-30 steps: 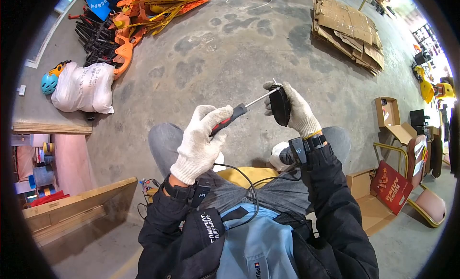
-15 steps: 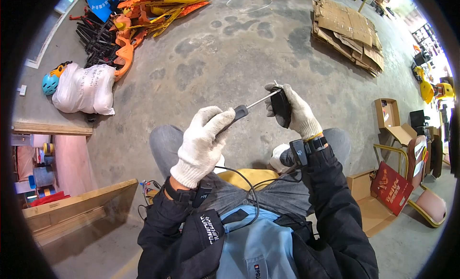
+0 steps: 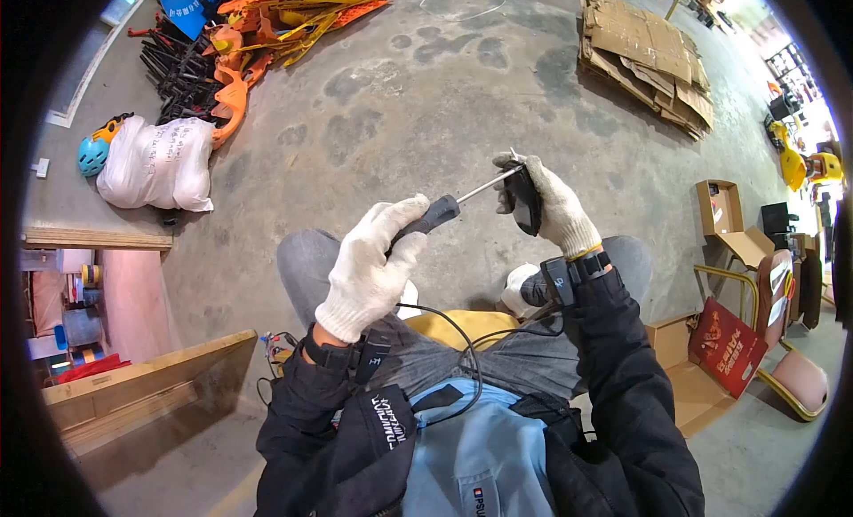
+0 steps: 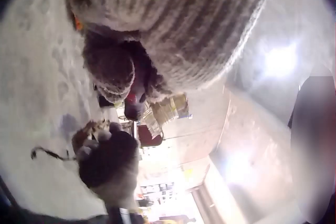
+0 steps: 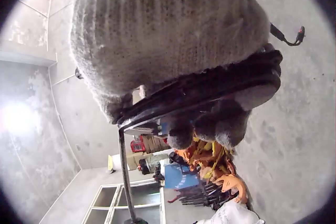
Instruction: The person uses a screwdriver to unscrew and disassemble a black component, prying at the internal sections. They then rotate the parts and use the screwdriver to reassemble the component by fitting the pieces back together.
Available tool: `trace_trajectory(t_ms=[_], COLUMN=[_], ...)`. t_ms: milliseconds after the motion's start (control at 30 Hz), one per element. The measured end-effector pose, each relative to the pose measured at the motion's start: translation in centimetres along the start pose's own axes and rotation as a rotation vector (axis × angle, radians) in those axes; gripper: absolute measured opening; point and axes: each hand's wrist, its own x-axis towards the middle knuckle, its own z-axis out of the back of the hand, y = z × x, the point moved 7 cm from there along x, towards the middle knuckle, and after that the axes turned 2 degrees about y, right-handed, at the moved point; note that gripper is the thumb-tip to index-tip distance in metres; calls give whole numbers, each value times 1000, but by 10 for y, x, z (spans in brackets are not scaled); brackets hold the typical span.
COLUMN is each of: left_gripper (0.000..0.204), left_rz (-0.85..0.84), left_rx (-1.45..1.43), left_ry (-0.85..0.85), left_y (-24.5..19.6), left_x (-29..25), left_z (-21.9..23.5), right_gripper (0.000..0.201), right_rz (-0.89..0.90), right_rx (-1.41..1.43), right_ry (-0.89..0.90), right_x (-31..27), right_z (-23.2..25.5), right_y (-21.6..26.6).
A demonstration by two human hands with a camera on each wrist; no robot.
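Note:
Both hands wear white knit gloves. In the head view, my left hand (image 3: 369, 273) holds a screwdriver by its dark handle (image 3: 434, 217), thumb and fingers on either side of it. The thin metal shaft (image 3: 482, 189) slants up and right to the upper end of a black, elongated part (image 3: 524, 202). My right hand (image 3: 558, 208) grips this part from its right side, with fingers behind it. From the right wrist, the shaft (image 5: 125, 169) meets one end of the black part (image 5: 210, 90), and fingertips (image 5: 231, 129) show beneath. The screwdriver's tip is hard to make out.
Black cables (image 3: 471, 339) run across the lap between the wrists. A wooden board (image 3: 151, 375) stands at left, and open cardboard boxes (image 3: 693, 384) lie at right. Farther off are flattened cardboard (image 3: 644, 59), a white sack (image 3: 160, 162) and orange plastic parts (image 3: 229, 99).
My left fingers have shifted around the screwdriver handle; its red patch, visible a second ago, no longer shows in the head view. My right hand and the black part stay almost in place.

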Motion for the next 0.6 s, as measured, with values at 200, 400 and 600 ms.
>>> trace_trajectory(t_ms=[200,400,600], left_gripper=[42,53,51], left_rz=[674,212,611], left_rx=[-705,-354,-677], left_ry=[169,75,-29], left_y=[43,38,49], left_x=[-12,1,-4], left_z=[-21,-14,-12], right_gripper=[49,48,48], right_rz=[36,-17,-15], right_rx=[-57,-10,-41], right_ry=[-19,-71,-75], right_x=[0,0,0], right_z=[10,11,6], right_y=[0,-3,-3])
